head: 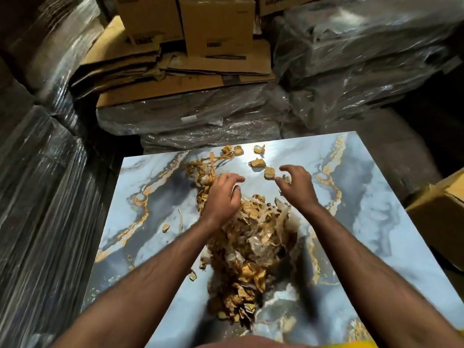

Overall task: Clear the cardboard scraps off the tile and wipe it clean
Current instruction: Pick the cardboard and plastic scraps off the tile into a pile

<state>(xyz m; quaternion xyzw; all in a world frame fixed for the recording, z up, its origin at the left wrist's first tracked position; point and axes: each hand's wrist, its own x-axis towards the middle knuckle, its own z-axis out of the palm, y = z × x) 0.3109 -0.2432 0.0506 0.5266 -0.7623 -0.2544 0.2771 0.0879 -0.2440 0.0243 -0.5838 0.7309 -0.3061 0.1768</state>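
To the left of the left hand (222, 194) a lone scrap (165, 227) lies on the tile (155, 204); a gathering sweep towards the middle could easily miss it. The left hand rests on the far end of the scrap pile (251, 247), fingers loosely curled and spread, gripping nothing that I can make out. The pile runs between the two forearms, mixed with thin film that may cling to the glossy tile and smear rather than lift. Beyond the hands, loose bits (257, 163) sit near the tile's far edge; a hasty pull could flick them off onto the plastic-wrapped stacks (200, 121). The right hand (297, 183) hovers just beside one of these bits, thumb and fingers apart and curved as if to rake it in, not closed on anything.

Far ahead stand cardboard boxes (216, 23) with dark label strips, too blurred to read. One box at the top right shows printing that appears upside down and is not legible. Right of the right hand is another box (442, 212), unmarked as far as I can see.
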